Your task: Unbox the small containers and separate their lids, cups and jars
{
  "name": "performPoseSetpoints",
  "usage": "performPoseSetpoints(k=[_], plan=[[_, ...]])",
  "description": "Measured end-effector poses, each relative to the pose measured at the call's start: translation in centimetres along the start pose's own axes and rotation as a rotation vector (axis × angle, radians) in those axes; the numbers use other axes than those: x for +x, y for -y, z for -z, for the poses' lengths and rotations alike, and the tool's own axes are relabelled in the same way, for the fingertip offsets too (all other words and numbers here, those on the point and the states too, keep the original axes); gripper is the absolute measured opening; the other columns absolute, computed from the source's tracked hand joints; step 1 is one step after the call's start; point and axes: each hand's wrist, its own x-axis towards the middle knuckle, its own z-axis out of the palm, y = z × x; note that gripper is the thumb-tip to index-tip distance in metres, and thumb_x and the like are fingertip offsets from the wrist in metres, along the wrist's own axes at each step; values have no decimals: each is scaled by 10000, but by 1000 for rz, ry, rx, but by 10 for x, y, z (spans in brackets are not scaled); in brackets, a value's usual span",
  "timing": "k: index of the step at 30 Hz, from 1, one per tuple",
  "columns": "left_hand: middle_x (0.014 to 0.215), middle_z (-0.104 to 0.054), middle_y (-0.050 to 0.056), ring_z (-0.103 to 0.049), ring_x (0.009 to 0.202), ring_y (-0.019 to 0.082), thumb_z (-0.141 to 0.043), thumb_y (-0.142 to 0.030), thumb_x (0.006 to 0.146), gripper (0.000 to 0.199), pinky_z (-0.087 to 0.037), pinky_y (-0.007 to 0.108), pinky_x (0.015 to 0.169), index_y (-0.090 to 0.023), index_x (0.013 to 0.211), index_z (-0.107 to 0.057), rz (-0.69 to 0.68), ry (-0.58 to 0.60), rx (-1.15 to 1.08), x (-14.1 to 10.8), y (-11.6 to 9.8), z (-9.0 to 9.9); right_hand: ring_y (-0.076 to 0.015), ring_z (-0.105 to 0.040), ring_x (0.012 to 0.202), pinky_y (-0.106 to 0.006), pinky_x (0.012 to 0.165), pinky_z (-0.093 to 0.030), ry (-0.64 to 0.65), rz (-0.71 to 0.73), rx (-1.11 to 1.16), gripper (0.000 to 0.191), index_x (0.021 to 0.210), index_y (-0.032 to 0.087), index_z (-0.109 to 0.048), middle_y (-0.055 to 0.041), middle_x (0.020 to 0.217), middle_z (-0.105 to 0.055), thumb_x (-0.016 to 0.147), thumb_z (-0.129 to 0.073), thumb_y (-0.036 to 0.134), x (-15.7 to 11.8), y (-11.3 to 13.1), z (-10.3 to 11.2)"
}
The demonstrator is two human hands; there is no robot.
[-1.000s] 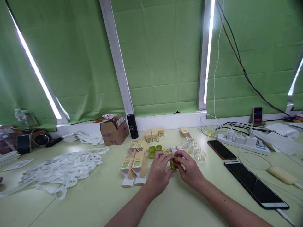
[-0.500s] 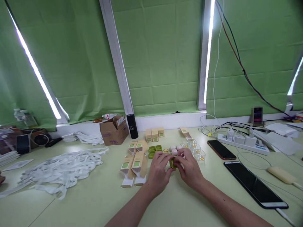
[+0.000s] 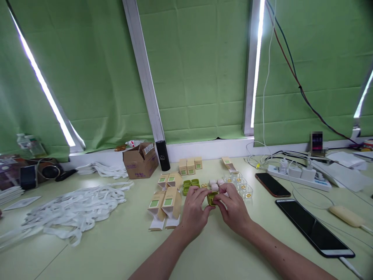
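- Table (image 3: 116, 256): pale green top; work area near its middle.
- Left hand (image 3: 196, 208): fingers curled, fingertips closed on the left side of a small green container (image 3: 212, 198).
- Right hand (image 3: 233, 204): fingers bent, fingertips pinching the right side of the same container. Grip is shared, hands close together.
- Container: located between the two sets of fingertips; interior too small and shaded to read.
- Green cases (image 3: 190, 186): grouped just beyond the left hand, partly hidden by it.
- Yellow pieces (image 3: 204, 186): small, between green cases and pale pink blocks (image 3: 216, 184); shape not resolved.
- Clear containers (image 3: 243, 187): cluster beyond the right hand, gold-coloured centres visible.
- Cartons with green panels (image 3: 167, 202): grouped left of the left hand, white flaps extending from the nearer two.
- Small cartons (image 3: 190, 166): three side by side, farther back.
- White straps (image 3: 78, 210): loose, tangled heap at left.
- Cardboard box (image 3: 141, 163): flaps up, near black cylinder (image 3: 162, 156), which stands upright.
- Right side: smaller phone (image 3: 272, 184) and larger phone (image 3: 314, 227), both lying flat; power strip (image 3: 300, 177) behind, plugs inserted.
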Motion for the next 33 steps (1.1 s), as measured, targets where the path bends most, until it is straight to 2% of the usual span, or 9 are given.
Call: performPoseSetpoints(k=[9,13,18,24,28,33], plan=[[1187,-709,97,-579,1115,304,-737,-128,827,477,-530,541,958,-252,1278,-644,14,-8,8,-1,3,-1,-240,-531,921,-385,760,-516,-33,15,16,181,907,218,-675,-79,956,-524,949,-543,102,2,5,3],[1187,-712,80,-572,1144,303,-745,-112,810,464,-526,544,975,-248,1245,-658,100,-24,-17,-1,11,-2,-246,-545,931,-405,785,-529,-83,32,32,174,941,226,-687,-82,956,-534,932,-578,92,3,10,5],[1183,-702,57,-548,1176,278,-749,-128,817,456,-520,497,999,-257,1244,-654,214,-114,-52,1,16,-2,-254,-566,923,-427,783,-540,-122,37,41,176,945,246,-706,-84,930,-557,939,-584,119,4,14,6],[1175,-676,52,-574,1177,263,-739,-152,822,457,-514,470,1018,-282,1253,-658,328,-197,-95,3,14,0,-253,-589,884,-437,775,-534,-156,43,48,201,951,259,-720,-80,887,-615,951,-561,136,9,8,12],[1151,-638,64,-639,1086,242,-711,-224,860,427,-534,420,960,-282,1278,-646,444,-264,-118,4,16,3,-249,-596,899,-426,805,-510,-79,32,4,198,949,256,-701,-65,888,-697,963,-558,119,10,-6,7],[1157,-661,92,-661,1060,241,-638,-331,931,322,-534,398,917,-234,1238,-632,494,-328,-148,6,22,7,-236,-581,860,-378,765,-420,128,17,-181,215,845,224,-686,-45,804,-728,963,-555,101,12,-19,-11]])
